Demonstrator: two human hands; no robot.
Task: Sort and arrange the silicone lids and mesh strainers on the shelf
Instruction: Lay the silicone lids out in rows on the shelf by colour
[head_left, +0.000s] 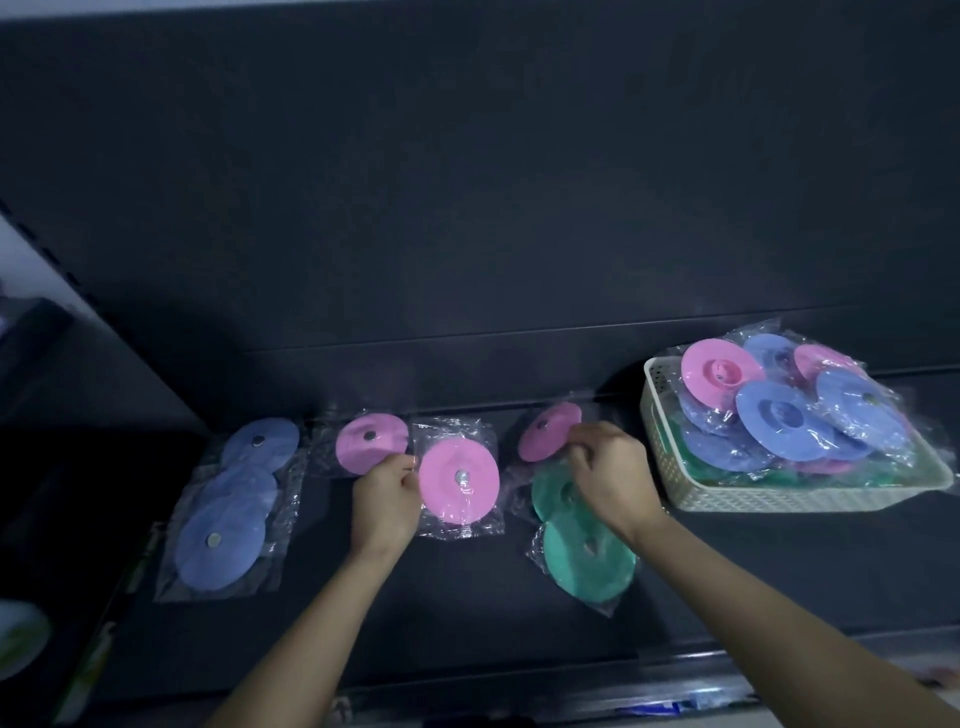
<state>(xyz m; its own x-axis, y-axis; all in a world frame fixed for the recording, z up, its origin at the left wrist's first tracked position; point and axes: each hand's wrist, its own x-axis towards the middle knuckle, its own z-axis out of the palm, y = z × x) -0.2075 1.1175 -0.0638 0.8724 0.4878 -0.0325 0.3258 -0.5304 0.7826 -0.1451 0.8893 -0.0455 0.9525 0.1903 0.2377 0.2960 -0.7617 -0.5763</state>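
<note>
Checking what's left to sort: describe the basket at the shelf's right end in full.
The basket is cream, rectangular plastic with perforated lattice walls and a solid rim. It sits on the dark shelf at the right, turned at an angle to the shelf edge. Bagged round lids, blue, pink and green, heap above its rim.

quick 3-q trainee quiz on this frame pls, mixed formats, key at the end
1. True or false: the basket holds only green lids.
2. Which lids lie farthest left on the shelf? A) pink B) blue C) green
3. Fill in: the right hand grips a ___ lid.

Key:
1. False: pink, blue and green are mixed in it.
2. B, the blue lids.
3. pink: the pink lid.
</note>
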